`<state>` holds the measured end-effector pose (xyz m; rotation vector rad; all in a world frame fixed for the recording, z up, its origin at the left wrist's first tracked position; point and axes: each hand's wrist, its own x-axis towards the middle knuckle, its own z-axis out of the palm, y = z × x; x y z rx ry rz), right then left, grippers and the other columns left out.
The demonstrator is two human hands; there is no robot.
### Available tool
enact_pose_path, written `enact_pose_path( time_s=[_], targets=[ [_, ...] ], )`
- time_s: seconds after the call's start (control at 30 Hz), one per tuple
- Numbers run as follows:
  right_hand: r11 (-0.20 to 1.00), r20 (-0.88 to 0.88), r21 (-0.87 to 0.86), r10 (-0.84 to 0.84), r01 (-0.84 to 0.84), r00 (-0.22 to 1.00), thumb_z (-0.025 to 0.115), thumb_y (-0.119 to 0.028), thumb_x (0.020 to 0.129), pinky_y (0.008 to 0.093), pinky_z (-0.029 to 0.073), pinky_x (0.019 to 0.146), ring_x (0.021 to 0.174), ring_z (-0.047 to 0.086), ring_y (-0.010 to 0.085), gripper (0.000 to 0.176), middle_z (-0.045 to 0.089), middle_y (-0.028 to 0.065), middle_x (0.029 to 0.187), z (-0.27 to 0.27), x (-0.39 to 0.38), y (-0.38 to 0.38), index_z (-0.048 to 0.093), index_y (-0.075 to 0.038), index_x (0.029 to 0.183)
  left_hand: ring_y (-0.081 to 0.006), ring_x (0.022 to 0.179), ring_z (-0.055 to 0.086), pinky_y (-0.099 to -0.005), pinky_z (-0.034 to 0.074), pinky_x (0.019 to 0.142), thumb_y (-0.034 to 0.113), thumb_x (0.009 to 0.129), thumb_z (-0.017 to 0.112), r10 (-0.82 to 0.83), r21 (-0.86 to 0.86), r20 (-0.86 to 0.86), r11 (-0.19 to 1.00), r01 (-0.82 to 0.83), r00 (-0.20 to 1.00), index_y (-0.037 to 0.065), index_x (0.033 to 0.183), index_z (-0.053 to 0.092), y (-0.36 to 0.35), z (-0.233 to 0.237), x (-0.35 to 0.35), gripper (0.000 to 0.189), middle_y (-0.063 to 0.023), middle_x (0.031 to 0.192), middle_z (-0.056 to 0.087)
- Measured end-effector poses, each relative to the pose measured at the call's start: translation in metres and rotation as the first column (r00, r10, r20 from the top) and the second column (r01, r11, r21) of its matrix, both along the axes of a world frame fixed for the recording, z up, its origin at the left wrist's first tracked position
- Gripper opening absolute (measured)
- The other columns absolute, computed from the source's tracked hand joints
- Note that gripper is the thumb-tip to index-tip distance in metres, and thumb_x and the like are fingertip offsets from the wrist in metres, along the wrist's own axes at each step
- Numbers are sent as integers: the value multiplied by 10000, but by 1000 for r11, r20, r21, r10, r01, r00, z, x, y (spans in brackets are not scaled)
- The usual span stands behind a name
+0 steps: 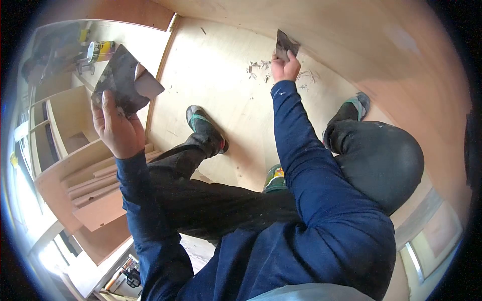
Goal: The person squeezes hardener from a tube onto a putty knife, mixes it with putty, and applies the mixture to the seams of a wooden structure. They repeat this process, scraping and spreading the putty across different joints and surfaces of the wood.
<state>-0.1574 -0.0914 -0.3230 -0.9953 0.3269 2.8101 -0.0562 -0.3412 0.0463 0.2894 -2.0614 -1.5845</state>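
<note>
My left hand is closed on a dark, stained flat plate, thumb on its face. A lump of pinkish-beige paste lies on the plate's right part. My right hand grips a smaller dark flat blade, its thumb and fingers round the lower end. The blade's upper part is close to the light wooden wall; whether it touches cannot be told. The two hands are well apart.
Shavings or crumbs lie on the pale wooden floor between my feet. A yellow-labelled can stands at the upper left. Wooden shelving and stacked boards are at the left. A green tub sits beneath me.
</note>
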Motion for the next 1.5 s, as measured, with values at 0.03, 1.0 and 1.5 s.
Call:
enact_pose_path(
  time_s=[0.03, 1.0, 1.5],
  targets=[
    [993, -29, 114, 3, 0, 1000, 528, -69, 884, 433, 473, 877, 981, 591, 270, 152, 618, 99, 1023, -5, 8, -8, 547, -58, 1034, -191, 930, 627, -320, 550, 755, 118, 940, 520, -27, 105, -9, 994, 27, 1000, 28, 1137, 530, 0, 1, 1, 216, -99, 1050, 622],
    [-471, -249, 471, 740, 746, 625, 569, 76, 802, 365, 492, 847, 1024, 601, 331, 387, 613, 141, 1108, 357, 73, -73, 612, -71, 1157, -149, 766, 600, -280, 488, 688, 85, 914, 530, 101, -248, -370, 947, -203, 923, -64, 1067, 519, -14, 23, 29, 214, -128, 857, 642],
    [-256, -144, 525, 913, 812, 381, 546, 46, 826, 336, 499, 815, 999, 618, 275, 372, 628, 136, 1071, 321, 99, -106, 619, -80, 1168, -126, 850, 608, -263, 518, 722, 64, 969, 432, 168, 264, -407, 963, -60, 898, 0, 1073, 504, -27, 44, 41, 142, -59, 930, 613]
  ],
)
